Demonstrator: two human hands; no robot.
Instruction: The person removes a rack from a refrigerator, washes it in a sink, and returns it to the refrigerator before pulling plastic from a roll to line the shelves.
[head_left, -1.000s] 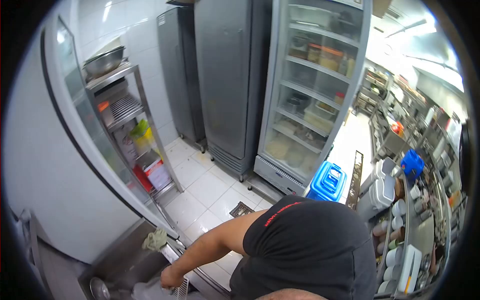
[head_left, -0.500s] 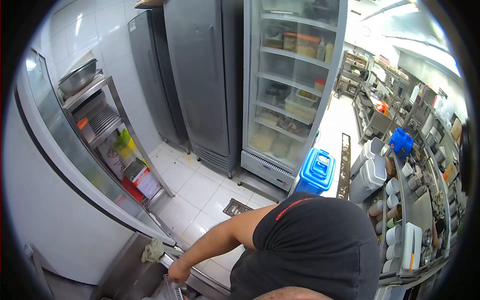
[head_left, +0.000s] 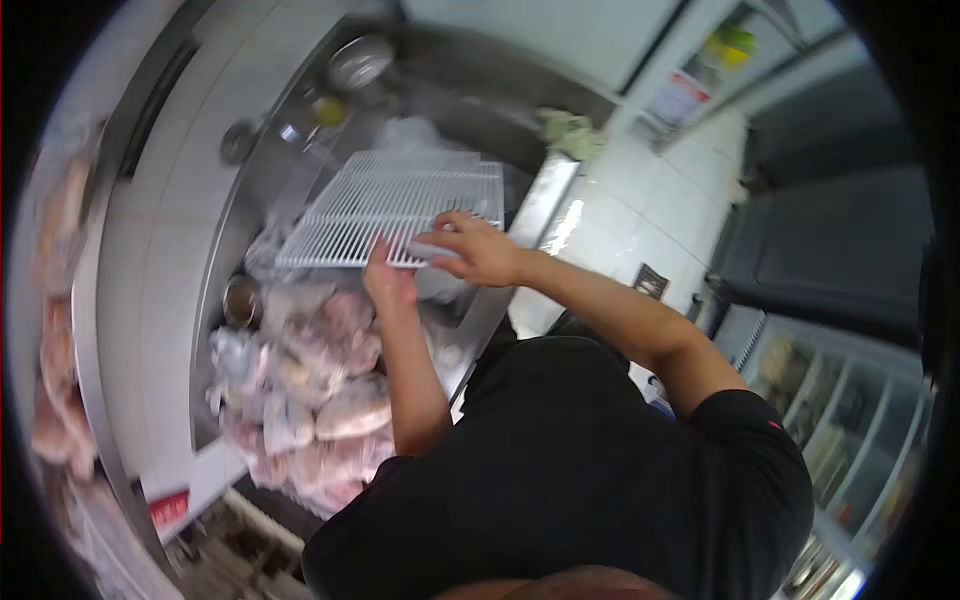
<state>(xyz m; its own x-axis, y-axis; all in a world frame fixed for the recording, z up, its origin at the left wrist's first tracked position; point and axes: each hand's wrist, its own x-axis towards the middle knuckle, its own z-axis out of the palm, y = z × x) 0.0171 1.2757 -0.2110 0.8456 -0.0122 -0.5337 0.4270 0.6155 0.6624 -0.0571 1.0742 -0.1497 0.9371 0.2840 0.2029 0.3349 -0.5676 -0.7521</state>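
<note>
Left hand [head_left: 393, 285]: gripping the near edge of the white wire rack [head_left: 400, 195], apparently to steady it
Right hand [head_left: 480, 252]: curled around a pale object [head_left: 432, 248] by that edge, seemingly braced by the left
Wire rack: slats up in the metal sink [head_left: 548, 200], near its right rim, within easy reach
Bagged meat [head_left: 345, 345]: heaped toward the near end, leaving the rack room
Cloth [head_left: 570, 135]: bunched at the far right corner

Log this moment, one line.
left hand: at wire rack, near edge | right hand: holding pale object at rack | bagged meat: beside rack
</note>
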